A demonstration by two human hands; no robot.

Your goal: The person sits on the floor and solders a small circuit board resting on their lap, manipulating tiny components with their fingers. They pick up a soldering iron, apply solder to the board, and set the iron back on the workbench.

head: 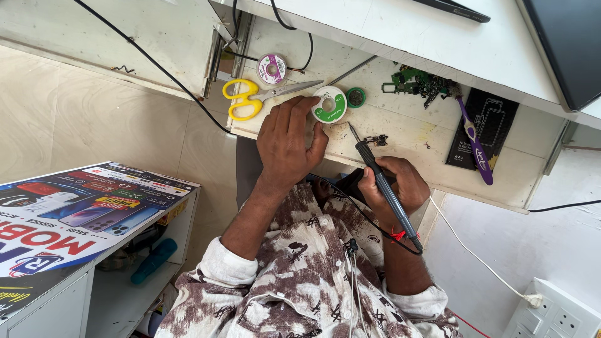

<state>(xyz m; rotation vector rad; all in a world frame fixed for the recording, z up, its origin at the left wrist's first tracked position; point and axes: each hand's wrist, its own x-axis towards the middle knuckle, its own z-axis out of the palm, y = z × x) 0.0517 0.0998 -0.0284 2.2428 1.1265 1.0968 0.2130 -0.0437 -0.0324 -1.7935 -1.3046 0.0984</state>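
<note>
Black-handled soldering iron [382,181] sits clasped in the right hand [395,184] at centre frame, its metal tip touching the white bench [407,134] beside a small dark component [377,139]. Left hand [287,143] lies flat, fingers spread, fingertips touching a green-and-white solder reel [330,104] and holding nothing. Yellow-handled scissors [253,97] lie just left; a purple toothbrush [474,141] lies further right.

The scissors [245,98] have yellow handles, and the toothbrush [474,141] is purple. One solder spool [330,104] is white and green, the other spool [272,69] is white and pink. The shirt [313,275] is white with brown blotches, and the soldering iron [385,188] is black.
</note>
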